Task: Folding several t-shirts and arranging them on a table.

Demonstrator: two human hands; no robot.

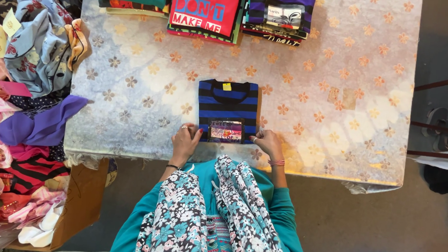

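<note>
A folded blue-and-black striped shirt (227,107) lay near the middle of the worktop (129,108), its printed patch toward the person. The left hand (185,140) rested at the shirt's 7 o'clock corner, fingers curled and pressed on the edge; the right hand (268,143) sat at its 5 o'clock corner, fingers pinching the hem. At 12 o'clock stood stacks of folded shirts (206,7). At 9 o'clock, a cardboard box (82,195) beside a loose heap of clothes (18,99).
</note>
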